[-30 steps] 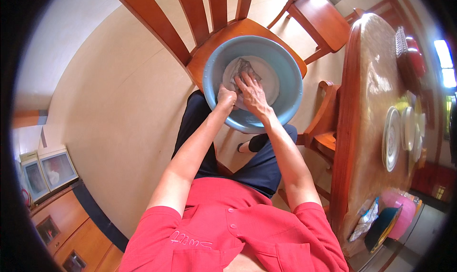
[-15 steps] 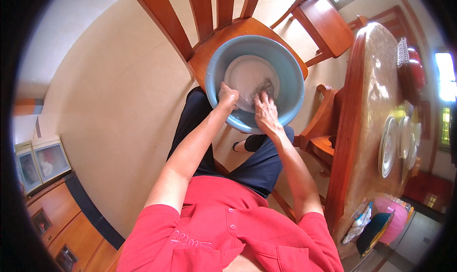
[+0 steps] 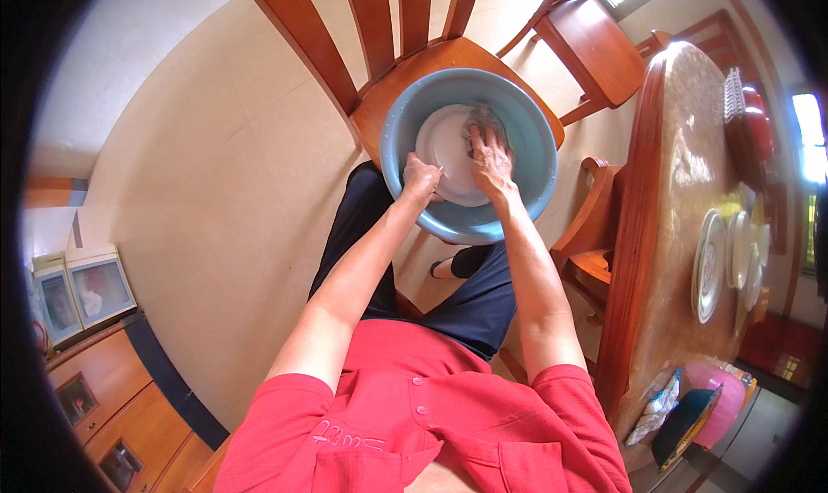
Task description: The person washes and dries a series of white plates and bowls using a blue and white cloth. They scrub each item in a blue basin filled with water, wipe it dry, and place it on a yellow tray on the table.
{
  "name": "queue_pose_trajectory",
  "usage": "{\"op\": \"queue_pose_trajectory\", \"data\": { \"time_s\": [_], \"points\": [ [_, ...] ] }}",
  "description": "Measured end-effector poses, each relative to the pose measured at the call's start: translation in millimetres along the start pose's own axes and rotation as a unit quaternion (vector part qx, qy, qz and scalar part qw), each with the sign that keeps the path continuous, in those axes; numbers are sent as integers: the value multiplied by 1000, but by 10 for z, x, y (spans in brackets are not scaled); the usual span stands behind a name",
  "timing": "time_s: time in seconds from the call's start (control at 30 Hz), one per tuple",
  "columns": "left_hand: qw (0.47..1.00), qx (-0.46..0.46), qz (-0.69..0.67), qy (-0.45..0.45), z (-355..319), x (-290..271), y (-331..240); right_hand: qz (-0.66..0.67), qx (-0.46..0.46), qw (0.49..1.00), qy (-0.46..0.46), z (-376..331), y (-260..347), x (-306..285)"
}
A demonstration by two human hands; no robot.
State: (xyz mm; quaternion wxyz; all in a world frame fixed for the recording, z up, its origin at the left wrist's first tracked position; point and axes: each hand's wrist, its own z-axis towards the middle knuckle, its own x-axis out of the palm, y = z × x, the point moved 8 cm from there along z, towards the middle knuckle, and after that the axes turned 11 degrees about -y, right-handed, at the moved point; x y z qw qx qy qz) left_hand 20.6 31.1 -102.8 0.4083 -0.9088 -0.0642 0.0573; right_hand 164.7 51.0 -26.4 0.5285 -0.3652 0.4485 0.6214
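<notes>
A blue plastic basin rests on the seat of a wooden chair. Inside it is a round white plate, tilted toward me. My left hand is closed on the plate's near left edge, thumb on top. My right hand presses a dark grey mesh scrubber against the far right part of the plate, fingers bent over it. Whether water lies under the plate is hard to make out.
The wooden chair stands before me, backrest on the far side. At right is a table bearing stacked plates, red bowls and a pink item. More chairs stand beyond. A wooden cabinet is at lower left.
My right hand has slid the scrubber from the plate's right side up to its far right edge. My left hand keeps its hold on the plate. The whole view has shifted slightly.
</notes>
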Motion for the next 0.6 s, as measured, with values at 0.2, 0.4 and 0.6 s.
{"op": "queue_pose_trajectory", "data": {
  "time_s": [0.2, 0.4, 0.6],
  "points": [
    [998, 13, 54, -28, -88, -25, -94, 6, 59, 994, 92, -471, -175, -18],
    [996, 27, 82, -21, -89, -35, -139, 101, -33, 993, 41, -425, 455, -99],
    [997, 78, 10, -19, 164, 22, 20, 58, -104, 984, 134, -49, 791, 1]
  ]
}}
